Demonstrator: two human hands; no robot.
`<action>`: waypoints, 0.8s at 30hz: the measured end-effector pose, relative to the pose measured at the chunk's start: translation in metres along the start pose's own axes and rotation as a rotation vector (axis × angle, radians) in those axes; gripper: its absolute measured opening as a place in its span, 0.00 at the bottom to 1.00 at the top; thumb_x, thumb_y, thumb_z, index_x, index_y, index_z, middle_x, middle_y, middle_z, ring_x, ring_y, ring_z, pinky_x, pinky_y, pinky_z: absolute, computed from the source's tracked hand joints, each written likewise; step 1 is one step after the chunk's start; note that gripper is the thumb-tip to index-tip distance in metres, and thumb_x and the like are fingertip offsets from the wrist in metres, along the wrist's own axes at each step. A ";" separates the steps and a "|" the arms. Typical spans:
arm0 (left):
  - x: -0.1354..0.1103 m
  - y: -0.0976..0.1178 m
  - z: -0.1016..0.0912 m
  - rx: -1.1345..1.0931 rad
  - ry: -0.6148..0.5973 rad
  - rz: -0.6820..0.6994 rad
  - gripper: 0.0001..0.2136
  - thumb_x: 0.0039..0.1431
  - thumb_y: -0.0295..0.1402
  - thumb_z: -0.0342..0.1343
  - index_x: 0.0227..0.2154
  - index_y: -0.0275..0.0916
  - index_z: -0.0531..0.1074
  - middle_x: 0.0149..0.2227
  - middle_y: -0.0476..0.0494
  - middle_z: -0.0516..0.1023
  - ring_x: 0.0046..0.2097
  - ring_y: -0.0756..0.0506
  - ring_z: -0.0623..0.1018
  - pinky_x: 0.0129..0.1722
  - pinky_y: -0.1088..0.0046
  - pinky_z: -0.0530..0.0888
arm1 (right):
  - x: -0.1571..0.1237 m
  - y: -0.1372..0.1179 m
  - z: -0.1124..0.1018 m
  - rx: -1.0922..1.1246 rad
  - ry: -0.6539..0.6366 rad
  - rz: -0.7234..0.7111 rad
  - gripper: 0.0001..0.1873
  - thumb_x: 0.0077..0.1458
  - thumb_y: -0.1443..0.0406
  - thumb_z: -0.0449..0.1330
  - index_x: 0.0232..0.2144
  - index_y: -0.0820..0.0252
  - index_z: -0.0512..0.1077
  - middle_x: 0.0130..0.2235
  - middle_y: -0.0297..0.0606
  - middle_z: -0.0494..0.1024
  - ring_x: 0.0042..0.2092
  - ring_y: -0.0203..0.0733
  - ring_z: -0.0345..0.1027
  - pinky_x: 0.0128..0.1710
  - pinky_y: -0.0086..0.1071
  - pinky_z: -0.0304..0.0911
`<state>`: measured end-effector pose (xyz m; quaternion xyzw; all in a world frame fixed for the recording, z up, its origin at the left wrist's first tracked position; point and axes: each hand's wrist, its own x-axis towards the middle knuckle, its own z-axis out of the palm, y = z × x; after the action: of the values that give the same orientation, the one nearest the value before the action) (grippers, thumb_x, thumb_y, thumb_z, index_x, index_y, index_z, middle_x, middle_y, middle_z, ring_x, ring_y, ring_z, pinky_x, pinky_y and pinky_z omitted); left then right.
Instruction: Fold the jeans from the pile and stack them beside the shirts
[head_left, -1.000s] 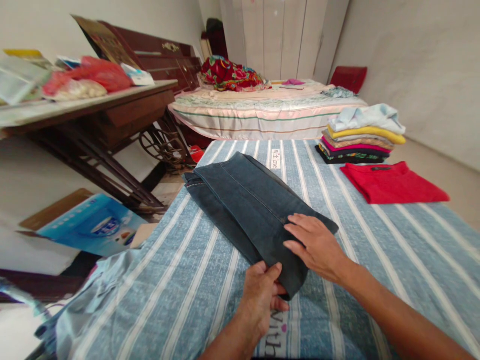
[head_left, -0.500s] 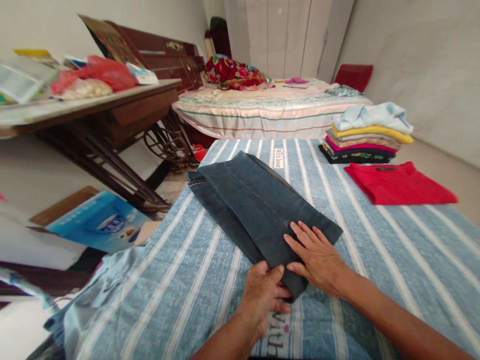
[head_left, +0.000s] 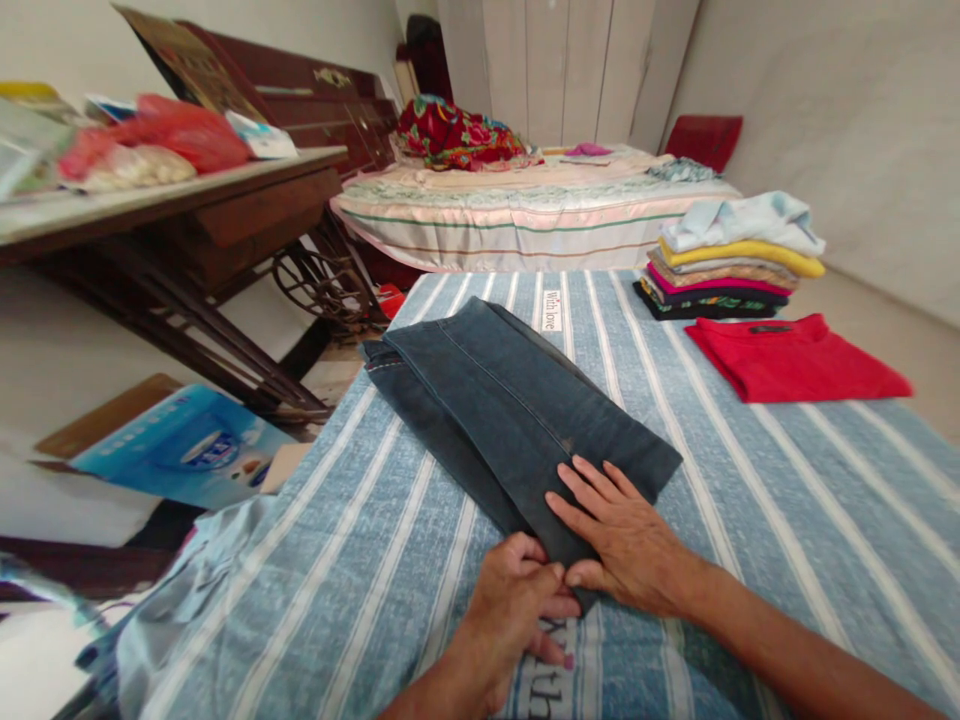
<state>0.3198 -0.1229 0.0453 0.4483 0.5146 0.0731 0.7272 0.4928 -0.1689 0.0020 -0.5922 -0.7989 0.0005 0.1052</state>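
Dark blue folded jeans (head_left: 495, 400) lie slantwise on the blue striped bedsheet (head_left: 750, 480). My left hand (head_left: 514, 610) pinches the near end of the jeans, thumb on top and fingers curled under the edge. My right hand (head_left: 622, 535) lies flat on the same end, fingers stretched out and pressing the denim down. The two hands touch at the near corner.
A red folded shirt (head_left: 795, 355) and a stack of folded clothes (head_left: 731, 255) sit at the right on the sheet. A wooden sewing table (head_left: 195, 220) stands at left, a blue box (head_left: 176, 445) below it. Another bed (head_left: 525, 205) lies beyond.
Both hands have slid slightly toward me and to the left along the jeans' near end. My right hand has drawn closer to my left hand until they meet.
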 end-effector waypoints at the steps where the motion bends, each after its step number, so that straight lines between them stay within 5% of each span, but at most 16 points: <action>1: -0.001 -0.001 -0.001 0.017 0.002 0.002 0.07 0.52 0.34 0.53 0.32 0.38 0.62 0.31 0.44 0.73 0.32 0.44 0.77 0.16 0.78 0.69 | 0.000 0.000 0.000 -0.004 0.002 -0.006 0.39 0.54 0.41 0.45 0.60 0.57 0.55 0.63 0.50 0.53 0.64 0.57 0.38 0.57 0.57 0.45; 5: -0.004 0.004 -0.005 0.280 0.016 0.014 0.03 0.55 0.31 0.47 0.28 0.39 0.61 0.24 0.48 0.74 0.23 0.48 0.76 0.17 0.79 0.66 | 0.001 -0.002 0.000 -0.013 0.017 -0.022 0.43 0.51 0.39 0.46 0.60 0.59 0.55 0.62 0.52 0.53 0.64 0.58 0.38 0.56 0.58 0.45; 7: -0.004 0.013 -0.006 0.528 0.095 0.170 0.05 0.57 0.31 0.46 0.27 0.39 0.62 0.22 0.49 0.73 0.21 0.49 0.75 0.20 0.76 0.68 | 0.001 -0.002 0.000 -0.017 0.020 -0.025 0.44 0.50 0.38 0.46 0.60 0.60 0.56 0.62 0.53 0.54 0.64 0.59 0.39 0.56 0.58 0.45; 10: 0.008 0.028 -0.005 0.857 0.246 0.636 0.06 0.58 0.29 0.44 0.34 0.38 0.66 0.33 0.44 0.77 0.37 0.46 0.78 0.36 0.69 0.74 | 0.001 -0.003 0.001 -0.028 0.020 -0.032 0.44 0.50 0.39 0.47 0.60 0.61 0.55 0.62 0.53 0.54 0.63 0.60 0.39 0.56 0.59 0.46; 13: 0.038 0.036 -0.004 1.145 0.316 0.944 0.15 0.60 0.27 0.43 0.48 0.34 0.64 0.55 0.35 0.67 0.58 0.43 0.65 0.55 0.63 0.64 | 0.002 -0.002 0.001 -0.026 0.008 -0.035 0.44 0.51 0.40 0.49 0.61 0.62 0.53 0.61 0.53 0.55 0.63 0.61 0.40 0.55 0.60 0.45; 18: 0.081 0.029 -0.012 1.467 0.351 0.865 0.21 0.64 0.36 0.40 0.56 0.31 0.58 0.63 0.35 0.54 0.64 0.41 0.53 0.60 0.57 0.56 | 0.003 0.000 0.001 0.001 -0.004 -0.036 0.45 0.51 0.40 0.49 0.61 0.62 0.52 0.61 0.53 0.57 0.63 0.60 0.40 0.56 0.59 0.45; 24: 0.086 0.019 -0.021 1.572 0.359 0.913 0.26 0.64 0.44 0.37 0.60 0.32 0.54 0.64 0.36 0.50 0.65 0.42 0.50 0.60 0.58 0.54 | -0.010 0.005 -0.003 0.001 0.024 -0.101 0.42 0.53 0.42 0.49 0.61 0.62 0.52 0.62 0.50 0.56 0.64 0.55 0.38 0.59 0.56 0.43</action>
<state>0.3492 -0.0508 -0.0008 0.9539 0.2947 0.0507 0.0245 0.5010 -0.1771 0.0029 -0.5510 -0.8265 -0.0112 0.1148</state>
